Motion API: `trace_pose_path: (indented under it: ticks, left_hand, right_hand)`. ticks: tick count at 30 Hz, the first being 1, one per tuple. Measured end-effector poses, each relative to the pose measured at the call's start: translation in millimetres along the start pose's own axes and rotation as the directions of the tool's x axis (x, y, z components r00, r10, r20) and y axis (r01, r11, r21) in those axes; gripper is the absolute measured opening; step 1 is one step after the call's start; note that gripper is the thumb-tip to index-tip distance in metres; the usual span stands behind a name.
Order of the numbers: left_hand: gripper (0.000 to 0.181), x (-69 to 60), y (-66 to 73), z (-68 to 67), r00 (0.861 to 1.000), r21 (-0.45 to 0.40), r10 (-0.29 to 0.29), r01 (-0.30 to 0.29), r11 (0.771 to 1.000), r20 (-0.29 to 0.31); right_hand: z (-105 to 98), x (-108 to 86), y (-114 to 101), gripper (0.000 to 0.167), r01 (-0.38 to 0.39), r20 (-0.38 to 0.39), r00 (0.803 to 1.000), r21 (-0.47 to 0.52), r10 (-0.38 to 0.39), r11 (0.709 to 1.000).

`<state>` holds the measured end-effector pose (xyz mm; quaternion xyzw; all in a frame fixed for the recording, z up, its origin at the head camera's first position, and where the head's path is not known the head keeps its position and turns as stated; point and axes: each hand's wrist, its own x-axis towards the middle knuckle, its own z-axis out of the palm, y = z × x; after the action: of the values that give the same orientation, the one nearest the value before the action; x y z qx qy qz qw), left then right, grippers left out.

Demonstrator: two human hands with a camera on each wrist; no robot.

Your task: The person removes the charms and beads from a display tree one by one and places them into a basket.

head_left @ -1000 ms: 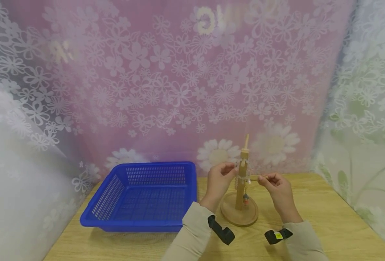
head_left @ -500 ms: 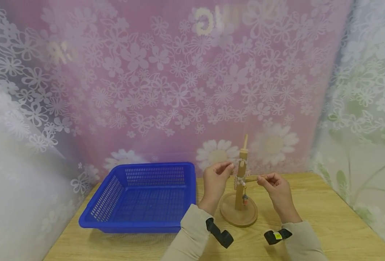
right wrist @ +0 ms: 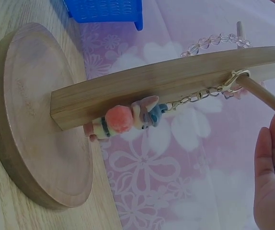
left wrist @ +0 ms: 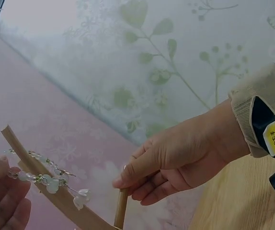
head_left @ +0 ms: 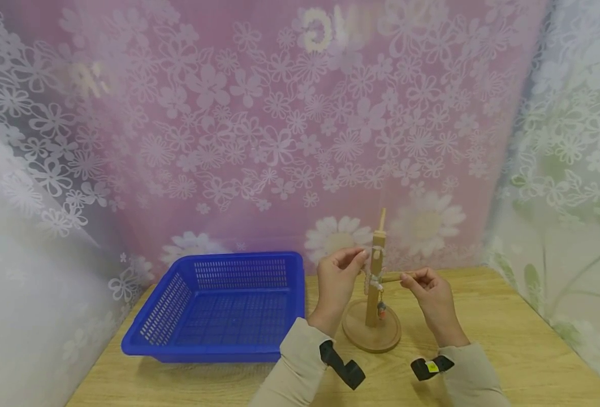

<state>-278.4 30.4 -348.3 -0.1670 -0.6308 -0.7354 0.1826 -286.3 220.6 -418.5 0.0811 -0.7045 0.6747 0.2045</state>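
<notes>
A wooden stand (head_left: 375,265) with an upright post and round base (right wrist: 37,120) stands between my hands. My left hand (head_left: 336,285), just left of the post, pinches one end of a clear and pale-green beaded bracelet (left wrist: 51,183) with a white flower charm, which lies against the post. With thumb and fingers, my right hand (head_left: 434,302) holds the outer end of a wooden side peg (left wrist: 121,208). From that peg hangs a keychain figurine (right wrist: 120,119) on a gold chain and clasp. A pinkish clear bead bracelet (right wrist: 204,44) hangs at the post's other side.
A blue plastic basket (head_left: 292,353) stands to the left on the wooden table (head_left: 523,350). Floral curtains (head_left: 259,141) rise behind the table and at both sides.
My left hand drew slightly left from the post, then came back up a little beside it. My right hand has stayed at the peg. The figurine sways slightly.
</notes>
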Motion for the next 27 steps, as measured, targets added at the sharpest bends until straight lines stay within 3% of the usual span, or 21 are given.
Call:
trace_pose_path:
  ticks: [6, 11, 20, 27]
  left_hand:
    - [0.017, -1.5, 2.5, 0.2, 1.0, -0.008, 0.014, -0.014, 1.0, -0.004]
    - [0.019, -4.1, 6.4, -2.5, 0.999, -0.029, 0.033, -0.033, 0.999, 0.0]
    - [0.021, -7.7, 15.8, -12.2, 1.0, -0.053, 0.011, -0.012, 0.999, -0.004]
    - [0.02, -7.3, 22.3, -18.0, 1.0, -0.04, 0.01, -0.01, 0.999, 0.001]
  right_hand:
    - [0.5, -0.5, -0.6, 0.022, 0.004, -0.003, 1.0, -0.002, -0.004, 1.0]
    - [0.2, -1.5, -0.2, 0.018, 0.002, -0.002, 1.0, -0.018, -0.002, 1.0]
    - [-0.4, -1.2, 0.2, 0.006, 0.017, 0.004, 1.0, -0.022, -0.017, 1.0]
    - [-0.4, -1.1, -0.2, 0.012, 0.017, 0.004, 1.0, -0.035, -0.016, 0.999]
